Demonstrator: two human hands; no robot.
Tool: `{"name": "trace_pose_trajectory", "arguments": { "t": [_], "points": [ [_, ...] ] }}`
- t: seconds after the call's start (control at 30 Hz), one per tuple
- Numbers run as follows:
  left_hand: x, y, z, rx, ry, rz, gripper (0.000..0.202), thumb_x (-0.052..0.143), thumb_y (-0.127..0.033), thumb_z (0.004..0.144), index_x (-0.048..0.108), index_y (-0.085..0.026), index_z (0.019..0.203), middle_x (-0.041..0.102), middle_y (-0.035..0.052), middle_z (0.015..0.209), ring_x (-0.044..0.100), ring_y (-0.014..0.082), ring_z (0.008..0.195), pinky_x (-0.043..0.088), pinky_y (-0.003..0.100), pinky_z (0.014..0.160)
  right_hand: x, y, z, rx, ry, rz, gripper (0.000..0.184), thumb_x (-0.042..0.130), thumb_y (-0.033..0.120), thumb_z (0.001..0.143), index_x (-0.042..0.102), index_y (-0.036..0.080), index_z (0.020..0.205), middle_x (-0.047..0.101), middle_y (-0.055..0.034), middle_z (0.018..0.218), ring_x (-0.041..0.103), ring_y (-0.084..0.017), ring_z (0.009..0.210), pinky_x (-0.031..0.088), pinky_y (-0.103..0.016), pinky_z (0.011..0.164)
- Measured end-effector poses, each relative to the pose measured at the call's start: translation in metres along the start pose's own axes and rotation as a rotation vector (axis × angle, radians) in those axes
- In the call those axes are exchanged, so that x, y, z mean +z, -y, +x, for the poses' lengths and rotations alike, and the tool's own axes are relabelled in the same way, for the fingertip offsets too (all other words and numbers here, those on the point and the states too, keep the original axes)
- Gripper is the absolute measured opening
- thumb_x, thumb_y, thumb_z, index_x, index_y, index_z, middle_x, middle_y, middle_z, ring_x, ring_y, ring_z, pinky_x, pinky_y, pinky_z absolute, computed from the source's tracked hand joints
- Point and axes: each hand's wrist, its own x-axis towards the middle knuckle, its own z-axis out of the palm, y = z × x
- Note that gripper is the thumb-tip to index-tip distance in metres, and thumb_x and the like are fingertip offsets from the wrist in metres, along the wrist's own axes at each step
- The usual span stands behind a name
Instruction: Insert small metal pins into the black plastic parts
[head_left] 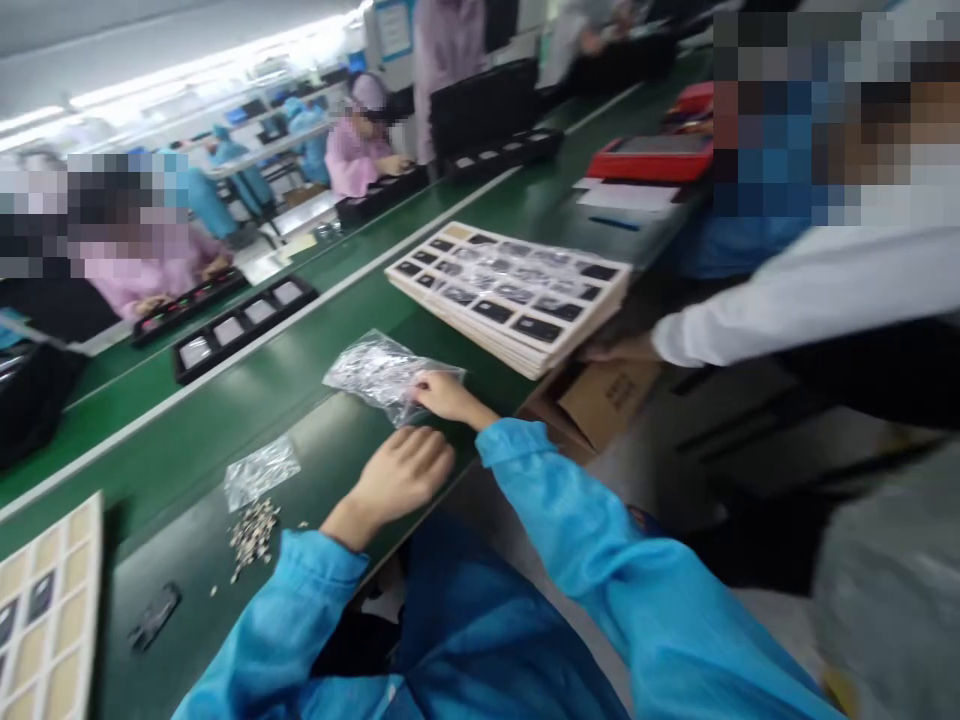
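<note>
My right hand (444, 394) pinches the near right edge of a clear, crinkled plastic bag (375, 368) on the green table. Just in front of the bag is my left hand (401, 475), back upward, fingers curled in; anything inside them is hidden. A smaller clear plastic bag (262, 470) lies to the left, next to a loose pile of small beige and dark parts (253, 538). Nearer me on the left rests a black part (156, 617) of irregular outline.
A stack of white trays (510, 345) holding black pieces stands to the right, plastic film on top. Another tray (90, 560) lies at far left. A co-worker's hand (626, 348) is by a cardboard box (611, 400) below. Black fixtures (244, 325) line the belt across.
</note>
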Motion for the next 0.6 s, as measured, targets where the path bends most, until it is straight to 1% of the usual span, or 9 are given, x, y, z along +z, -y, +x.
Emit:
{"name": "trace_pose_trajectory", "arguments": {
  "t": [0.03,0.07,0.1,0.2,0.3,0.43,0.47,0.53,0.6],
  "points": [
    [0.004,-0.005,0.006,-0.004,0.071,0.025,0.019,0.045,-0.015,0.094,0.062,-0.018,0.089,0.069,0.0046,0.087,0.065,0.0166,0.082,0.05,0.029,0.074,0.0,-0.004,0.0,-0.011,0.02,0.027,0.018,0.062,0.03,0.093,0.063,0.014,0.084,0.065,-0.0027,0.089,0.062,-0.017,0.087,0.05,-0.038,0.086],
    [0.008,-0.007,0.01,-0.059,0.116,0.049,0.018,0.045,-0.015,0.095,0.062,-0.017,0.089,0.069,0.0045,0.087,0.065,0.0165,0.081,0.05,0.029,0.074,0.0,-0.007,0.0,-0.019,0.038,0.056,0.018,0.062,0.029,0.092,0.062,0.014,0.082,0.065,-0.0026,0.087,0.062,-0.017,0.085,0.05,-0.038,0.085],
    [0.012,-0.007,0.012,-0.121,0.136,0.072,0.017,0.045,-0.016,0.095,0.062,-0.016,0.09,0.069,0.0051,0.088,0.065,0.0169,0.081,0.049,0.029,0.073,-0.001,-0.01,0.0,-0.026,0.053,0.087,0.018,0.061,0.028,0.091,0.062,0.014,0.081,0.065,-0.0027,0.084,0.062,-0.017,0.083,0.049,-0.037,0.084],
    [0.015,0.0,0.008,-0.316,0.14,0.124,0.015,0.047,-0.02,0.096,0.06,-0.013,0.097,0.068,0.0088,0.096,0.065,0.0191,0.081,0.048,0.032,0.067,-0.008,-0.018,-0.005,-0.024,0.079,0.181,0.02,0.056,0.032,0.087,0.063,0.016,0.077,0.066,-0.0036,0.08,0.062,-0.018,0.08,0.049,-0.034,0.079],
    [0.014,0.005,-0.002,-0.431,0.14,0.131,0.016,0.05,-0.024,0.095,0.058,-0.013,0.103,0.068,0.0085,0.096,0.065,0.0188,0.076,0.044,0.031,0.061,-0.015,-0.024,-0.012,0.014,0.069,0.256,0.027,0.054,0.042,0.081,0.065,0.017,0.08,0.066,-0.0039,0.079,0.062,-0.021,0.078,0.049,-0.034,0.075],
    [0.017,0.002,-0.008,-0.486,0.154,0.09,0.014,0.053,-0.029,0.094,0.059,-0.016,0.095,0.067,0.0034,0.085,0.064,0.0164,0.074,0.041,0.03,0.06,-0.019,-0.03,-0.018,0.068,0.044,0.314,0.037,0.054,0.052,0.076,0.064,0.017,0.082,0.066,-0.0046,0.08,0.062,-0.022,0.079,0.048,-0.035,0.078],
    [0.019,-0.001,-0.008,-0.491,0.156,0.077,0.015,0.052,-0.03,0.095,0.059,-0.017,0.097,0.066,0.0023,0.082,0.063,0.0155,0.073,0.041,0.029,0.06,-0.018,-0.031,-0.019,0.077,0.043,0.322,0.039,0.054,0.054,0.075,0.064,0.017,0.082,0.066,-0.0047,0.081,0.061,-0.022,0.08,0.048,-0.035,0.079],
    [0.023,-0.004,-0.004,-0.478,0.129,0.062,0.019,0.048,-0.029,0.097,0.058,-0.017,0.108,0.065,0.0008,0.08,0.062,0.0141,0.071,0.04,0.029,0.059,-0.016,-0.031,-0.02,0.087,0.059,0.33,0.039,0.056,0.057,0.074,0.063,0.018,0.08,0.065,-0.0045,0.08,0.061,-0.022,0.08,0.048,-0.035,0.08],
    [0.027,-0.005,0.003,-0.451,0.072,0.088,0.025,0.042,-0.023,0.099,0.053,-0.015,0.12,0.065,0.0017,0.084,0.062,0.0141,0.072,0.038,0.029,0.059,-0.012,-0.03,-0.02,0.084,0.099,0.327,0.04,0.06,0.059,0.072,0.061,0.019,0.074,0.064,-0.0042,0.077,0.061,-0.022,0.079,0.048,-0.035,0.079]
  ]
}}
